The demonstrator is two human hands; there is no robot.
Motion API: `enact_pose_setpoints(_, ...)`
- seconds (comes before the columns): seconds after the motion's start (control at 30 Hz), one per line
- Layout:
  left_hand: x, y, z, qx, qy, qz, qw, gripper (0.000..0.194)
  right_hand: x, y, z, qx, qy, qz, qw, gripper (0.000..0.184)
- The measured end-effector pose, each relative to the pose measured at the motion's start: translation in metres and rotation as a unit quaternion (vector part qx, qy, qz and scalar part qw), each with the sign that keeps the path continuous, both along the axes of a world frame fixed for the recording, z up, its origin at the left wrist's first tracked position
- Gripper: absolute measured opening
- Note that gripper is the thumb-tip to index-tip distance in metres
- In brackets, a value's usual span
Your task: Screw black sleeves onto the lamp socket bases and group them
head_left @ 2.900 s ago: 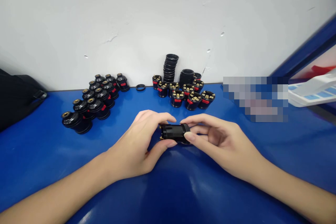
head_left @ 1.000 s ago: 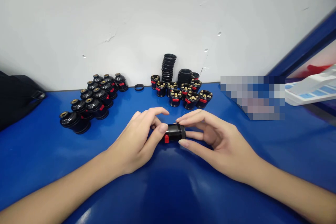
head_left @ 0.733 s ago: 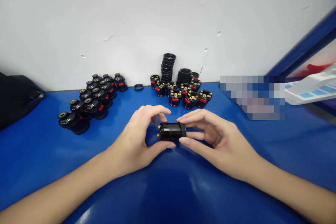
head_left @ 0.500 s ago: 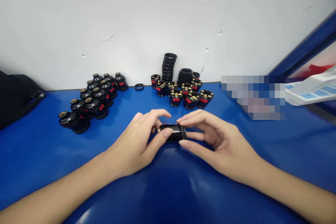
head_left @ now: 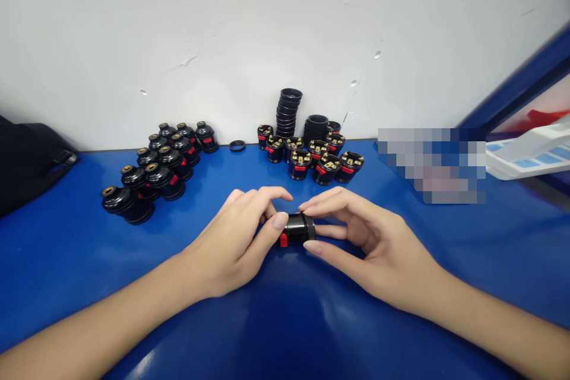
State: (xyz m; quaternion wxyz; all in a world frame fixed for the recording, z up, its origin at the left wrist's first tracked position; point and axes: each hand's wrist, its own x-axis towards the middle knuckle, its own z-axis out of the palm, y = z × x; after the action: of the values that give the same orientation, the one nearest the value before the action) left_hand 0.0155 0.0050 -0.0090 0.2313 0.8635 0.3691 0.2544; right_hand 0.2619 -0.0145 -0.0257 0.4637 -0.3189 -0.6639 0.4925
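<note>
A black lamp socket (head_left: 297, 227) with a red tab lies sideways between my hands, just over the blue table. My left hand (head_left: 240, 231) grips its left end, thumb on the near side, hiding that end. The fingertips of my right hand (head_left: 356, 222) close on the black ring (head_left: 309, 227) around its right end. Beyond my hands stand several open black socket bodies (head_left: 328, 169) with brass contacts and red tabs. Behind them rise a leaning stack of black rings (head_left: 288, 113) and a shorter stack (head_left: 316, 129).
Several capped black sockets (head_left: 164, 181) stand in rows at the left. A single black ring (head_left: 237, 146) lies near the wall. A black bag (head_left: 31, 160) is at the far left, a white tray (head_left: 525, 157) at the right. Blue table (head_left: 285, 320) and white wall (head_left: 267, 24) surround them.
The socket has turned about its long axis: its red tab has come from the far top side to the near lower side. Both hands stay nearly in place.
</note>
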Motion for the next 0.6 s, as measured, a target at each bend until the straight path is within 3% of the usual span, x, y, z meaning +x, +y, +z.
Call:
enact_pose_setpoints(0.1,-0.001,0.002,-0.006,0.007,-0.030,-0.009,0.999,0.031,0.001,0.000,-0.001,0.000,0.001,-0.001,1.000,0.023)
enact_pose_setpoints(0.27,-0.003,0.003,-0.011,0.070,-0.056,0.008,0.996,0.065,0.000,0.002,0.000,-0.003,-0.003,-0.014,1.000,0.022)
enact_pose_setpoints(0.4,-0.002,0.001,-0.005,0.017,0.000,0.021,1.000,0.033,-0.001,0.001,0.001,0.001,-0.006,-0.019,1.000,0.021)
enact_pose_setpoints(0.47,-0.002,0.001,-0.005,0.008,-0.002,0.013,1.000,0.027,-0.001,0.002,0.001,0.002,-0.009,-0.020,1.000,0.021)
enact_pose_setpoints(0.6,-0.004,0.002,-0.013,0.026,-0.061,0.004,0.998,0.053,0.000,0.002,-0.001,-0.003,-0.007,-0.023,1.000,0.021)
